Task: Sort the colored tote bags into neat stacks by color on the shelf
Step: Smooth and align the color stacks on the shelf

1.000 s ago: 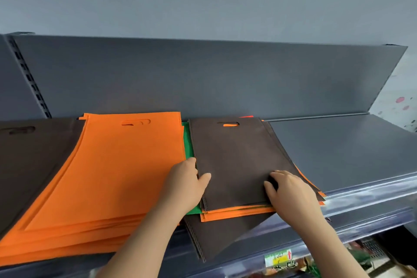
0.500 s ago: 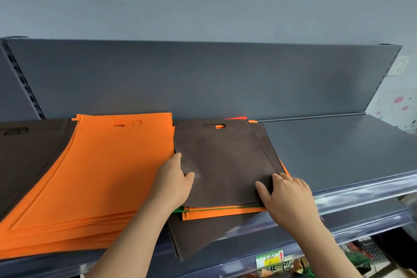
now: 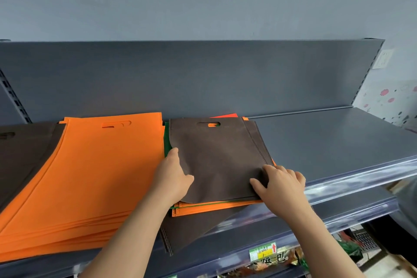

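A brown tote bag [image 3: 216, 156] lies on top of a small mixed pile in the middle of the shelf. My left hand [image 3: 172, 178] grips its left edge, thumb on top, and that edge curls upward. My right hand [image 3: 282, 187] pinches the bag's lower right corner. Under it show orange bags [image 3: 214, 206], a green edge [image 3: 167, 142] and a red corner [image 3: 225, 116]. Another brown bag [image 3: 191, 228] at the bottom hangs over the shelf front. A tall orange stack [image 3: 94, 176] sits to the left, with a brown stack [image 3: 22, 153] beyond it.
The grey shelf surface [image 3: 327, 142] stretches to the right of the mixed pile, with a back panel behind and a clear plastic strip along the front edge. A price tag [image 3: 262, 253] and packaged goods sit on the lower shelf.
The brown bag's left edge has lifted and curled in my left hand, uncovering the green edge. My right hand stays on the lower right corner.
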Action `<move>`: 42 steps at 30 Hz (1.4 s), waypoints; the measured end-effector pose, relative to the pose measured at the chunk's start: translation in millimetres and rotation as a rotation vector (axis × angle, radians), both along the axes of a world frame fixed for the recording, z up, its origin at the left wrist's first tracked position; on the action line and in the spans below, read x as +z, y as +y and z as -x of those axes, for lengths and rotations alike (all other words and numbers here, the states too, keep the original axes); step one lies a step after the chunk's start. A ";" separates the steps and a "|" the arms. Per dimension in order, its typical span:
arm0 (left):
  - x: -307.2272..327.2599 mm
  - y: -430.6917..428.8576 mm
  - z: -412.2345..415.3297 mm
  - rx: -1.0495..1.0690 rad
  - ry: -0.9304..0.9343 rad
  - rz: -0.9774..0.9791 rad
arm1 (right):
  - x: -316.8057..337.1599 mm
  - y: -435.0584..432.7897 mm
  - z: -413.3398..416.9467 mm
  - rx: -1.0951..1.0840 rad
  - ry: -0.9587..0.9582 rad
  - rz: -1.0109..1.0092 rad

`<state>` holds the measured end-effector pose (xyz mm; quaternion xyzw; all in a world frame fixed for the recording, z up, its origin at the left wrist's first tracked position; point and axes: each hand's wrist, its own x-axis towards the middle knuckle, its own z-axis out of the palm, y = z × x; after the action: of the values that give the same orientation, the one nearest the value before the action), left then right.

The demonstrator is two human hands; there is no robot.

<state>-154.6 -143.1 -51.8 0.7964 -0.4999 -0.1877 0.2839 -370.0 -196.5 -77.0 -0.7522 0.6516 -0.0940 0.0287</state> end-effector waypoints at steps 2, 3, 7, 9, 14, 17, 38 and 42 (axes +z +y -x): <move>-0.4 1.4 0.8 -0.011 -0.001 -0.009 | 1.0 0.1 -1.8 -0.001 -0.050 -0.018; -0.5 1.6 0.9 -0.014 0.001 -0.013 | 2.0 -0.1 -2.3 -0.015 -0.103 -0.045; -3.2 1.9 0.3 -0.021 0.003 -0.018 | 8.8 -3.6 0.0 -0.067 -0.221 -0.125; -5.7 2.1 0.5 -0.021 -0.001 -0.016 | 11.5 -6.7 1.2 -0.073 -0.275 -0.141; -9.2 0.8 0.3 -0.040 0.002 -0.003 | 16.8 -9.1 6.9 -0.107 -0.398 -0.134; -10.1 0.0 2.1 -0.060 -0.012 0.002 | 18.8 -6.0 14.4 -0.120 -0.694 -0.103; -4.9 13.3 22.6 -0.028 -0.057 -0.013 | 15.4 15.4 46.8 -0.091 -0.965 -0.021; -2.7 13.0 24.9 -0.010 0.026 0.031 | 17.3 20.8 51.5 -0.061 -1.133 0.007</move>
<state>-179.5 -130.1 -54.5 0.7869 -0.5029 -0.1915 0.3019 -421.5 -175.7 -59.7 -0.5650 0.5555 -0.4860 0.3688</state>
